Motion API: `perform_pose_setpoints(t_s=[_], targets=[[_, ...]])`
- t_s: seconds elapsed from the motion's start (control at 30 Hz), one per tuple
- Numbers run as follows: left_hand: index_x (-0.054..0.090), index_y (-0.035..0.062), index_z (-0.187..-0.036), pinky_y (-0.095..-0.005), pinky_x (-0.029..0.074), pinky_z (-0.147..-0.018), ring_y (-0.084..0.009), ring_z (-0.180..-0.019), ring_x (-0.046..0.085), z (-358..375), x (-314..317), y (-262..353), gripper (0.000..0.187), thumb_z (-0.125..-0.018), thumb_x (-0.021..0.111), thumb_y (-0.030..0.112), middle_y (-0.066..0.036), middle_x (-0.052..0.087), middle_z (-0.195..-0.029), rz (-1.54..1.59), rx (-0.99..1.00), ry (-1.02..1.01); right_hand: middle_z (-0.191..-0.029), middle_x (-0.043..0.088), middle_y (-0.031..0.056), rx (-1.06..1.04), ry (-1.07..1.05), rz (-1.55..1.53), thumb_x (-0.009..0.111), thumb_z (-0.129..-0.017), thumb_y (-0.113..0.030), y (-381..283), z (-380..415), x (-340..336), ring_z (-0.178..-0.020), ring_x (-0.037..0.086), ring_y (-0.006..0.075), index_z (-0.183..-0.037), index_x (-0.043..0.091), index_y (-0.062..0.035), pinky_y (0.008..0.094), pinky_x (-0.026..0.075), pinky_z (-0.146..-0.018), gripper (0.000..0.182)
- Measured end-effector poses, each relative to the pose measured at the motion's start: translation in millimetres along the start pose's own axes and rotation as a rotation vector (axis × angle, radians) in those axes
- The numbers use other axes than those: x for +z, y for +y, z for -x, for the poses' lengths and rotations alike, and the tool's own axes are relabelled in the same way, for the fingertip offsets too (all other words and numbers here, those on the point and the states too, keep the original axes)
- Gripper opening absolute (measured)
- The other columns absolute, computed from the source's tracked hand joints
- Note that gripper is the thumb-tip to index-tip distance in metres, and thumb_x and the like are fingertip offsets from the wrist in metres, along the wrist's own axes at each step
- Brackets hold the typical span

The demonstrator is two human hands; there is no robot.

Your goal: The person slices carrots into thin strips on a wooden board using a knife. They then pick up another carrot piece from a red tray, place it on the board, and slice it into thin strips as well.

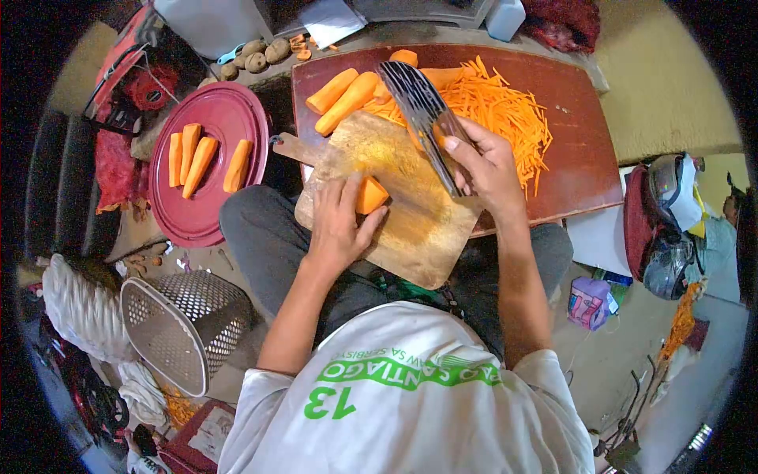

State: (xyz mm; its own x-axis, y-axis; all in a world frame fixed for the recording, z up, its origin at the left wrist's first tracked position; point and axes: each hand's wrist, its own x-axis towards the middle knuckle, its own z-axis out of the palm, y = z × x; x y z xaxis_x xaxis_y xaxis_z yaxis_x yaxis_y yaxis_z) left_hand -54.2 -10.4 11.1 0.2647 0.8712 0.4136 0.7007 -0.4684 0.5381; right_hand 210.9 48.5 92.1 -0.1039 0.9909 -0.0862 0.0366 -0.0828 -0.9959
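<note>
A wooden cutting board (395,237) with a handle lies tilted across my lap, against the edge of the red-brown tabletop. On it, my left hand (338,217) holds a short, thick piece of peeled carrot (371,195), fingers curled along its left side. My right hand (493,162) grips a broad-bladed knife (418,103), raised over the board's upper right; its dark blade carries pale streaks. The knife's handle is mostly hidden by my fingers. Behind the knife spreads a heap of carrot strips (505,114). Whole peeled carrots (347,103) lie beside the heap, at the table's left.
At left, a round dark-red lid or tray (209,225) carries several peeled carrots (200,166). Potatoes (254,62) sit behind it. A grey perforated basket (185,328) leans below. The red-brown tabletop (576,158) extends right; a purple package (591,302) lies on the floor.
</note>
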Motion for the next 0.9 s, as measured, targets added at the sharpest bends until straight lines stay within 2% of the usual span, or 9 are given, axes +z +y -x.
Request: perform_pose_setpoints(t_s=[0.1, 0.2, 0.3, 0.47, 0.53, 0.63, 0.73, 0.83, 0.9], targets=[[0.057, 0.0006, -0.145, -0.0524, 0.046, -0.100, -0.0434, -0.112, 0.058, 0.8, 2.7, -3.6, 0.070, -0.086, 0.088, 0.022, -0.023, 0.060, -0.121, 0.028, 0.018, -0.004, -0.081, 0.066, -0.0023, 0.042, 0.035, 0.022, 0.072, -0.105, -0.026, 0.0, 30.1, -12.7, -0.051, 0.051, 0.0031, -0.141, 0.067, 0.0048, 0.0215, 0.039, -0.046, 0.048], [0.057, 0.0003, -0.144, -0.0523, 0.047, -0.100, -0.0438, -0.112, 0.058, 0.0, 1.9, 0.4, 0.071, -0.082, 0.089, 0.017, -0.023, 0.060, -0.121, 0.071, 0.017, 0.001, -0.073, 0.061, -0.0062, 0.126, 0.062, 0.001, 0.070, -0.106, -0.025, 14.5, 67.5, -22.5, -0.052, 0.051, 0.0023, -0.143, 0.070, -0.0022, 0.0216, 0.040, -0.046, 0.044], [0.057, 0.0005, -0.143, -0.0525, 0.049, -0.101, -0.0444, -0.112, 0.059, -0.9, 2.6, 1.0, 0.073, -0.078, 0.089, 0.011, -0.023, 0.060, -0.122, 0.096, 0.023, 0.018, -0.075, 0.062, -0.0060, 0.207, 0.053, 0.023, 0.071, -0.105, -0.025, 24.7, 97.6, -26.9, -0.056, 0.053, 0.0022, -0.142, 0.070, -0.0026, 0.0215, 0.042, -0.049, 0.044], [0.059, 0.0010, -0.141, -0.0526, 0.050, -0.100, -0.0452, -0.112, 0.060, -5.8, 3.3, 5.2, 0.074, -0.074, 0.089, 0.007, -0.024, 0.061, -0.122, 0.108, 0.053, 0.044, -0.084, 0.065, 0.0027, 0.037, -0.050, 0.335, 0.069, -0.103, -0.012, 21.3, 99.2, -18.7, -0.068, 0.058, 0.0086, -0.142, 0.066, 0.0034, 0.0272, 0.047, -0.062, 0.042], [0.059, 0.0011, -0.140, -0.0525, 0.050, -0.100, -0.0451, -0.112, 0.060, -3.6, 1.1, 7.5, 0.074, -0.073, 0.089, 0.006, -0.023, 0.062, -0.122, 0.093, 0.034, 0.044, -0.085, 0.066, 0.0070, -0.083, -0.093, 0.539, 0.069, -0.102, -0.010, 19.0, 87.7, -15.1, -0.074, 0.063, 0.0139, -0.140, 0.065, 0.0038, 0.0330, 0.052, -0.069, 0.040], [0.060, 0.0005, -0.138, -0.0525, 0.051, -0.098, -0.0450, -0.110, 0.060, -1.4, -3.6, 7.6, 0.073, -0.071, 0.088, 0.005, -0.023, 0.062, -0.121, 0.117, 0.059, 0.066, -0.116, 0.074, 0.0281, -0.087, -0.114, 0.703, 0.066, -0.103, -0.015, 5.6, 72.2, -4.3, -0.109, 0.075, 0.0417, -0.140, 0.066, -0.0005, 0.0474, 0.057, -0.095, 0.039], [0.062, -0.0001, -0.136, -0.0520, 0.051, -0.096, -0.0450, -0.108, 0.060, -3.4, -7.8, 7.9, 0.070, -0.071, 0.088, 0.004, -0.024, 0.062, -0.120, 0.103, 0.066, 0.089, -0.119, 0.074, 0.0289, -0.146, 0.064, 0.654, 0.066, -0.103, -0.015, 15.9, 60.8, 5.3, -0.114, 0.072, 0.0464, -0.140, 0.065, -0.0014, 0.0518, 0.056, -0.097, 0.039], [0.063, -0.0007, -0.134, -0.0517, 0.051, -0.095, -0.0449, -0.108, 0.060, -2.5, -6.7, 7.6, 0.068, -0.071, 0.088, 0.004, -0.024, 0.062, -0.119, 0.129, 0.060, 0.124, -0.106, 0.074, 0.0168, -0.113, 0.130, 0.541, 0.066, -0.103, -0.012, 23.3, 57.3, 5.7, -0.098, 0.070, 0.0211, -0.137, 0.065, 0.0041, 0.0362, 0.055, -0.090, 0.037], [0.063, -0.0011, -0.134, -0.0518, 0.051, -0.095, -0.0448, -0.108, 0.060, -4.6, -6.0, 9.9, 0.067, -0.072, 0.088, 0.004, -0.024, 0.062, -0.118, 0.128, 0.074, 0.158, -0.107, 0.074, 0.0166, -0.083, 0.102, 0.563, 0.066, -0.104, -0.012, 24.5, 64.7, 1.2, -0.099, 0.070, 0.0208, -0.138, 0.065, 0.0046, 0.0356, 0.055, -0.091, 0.039]])
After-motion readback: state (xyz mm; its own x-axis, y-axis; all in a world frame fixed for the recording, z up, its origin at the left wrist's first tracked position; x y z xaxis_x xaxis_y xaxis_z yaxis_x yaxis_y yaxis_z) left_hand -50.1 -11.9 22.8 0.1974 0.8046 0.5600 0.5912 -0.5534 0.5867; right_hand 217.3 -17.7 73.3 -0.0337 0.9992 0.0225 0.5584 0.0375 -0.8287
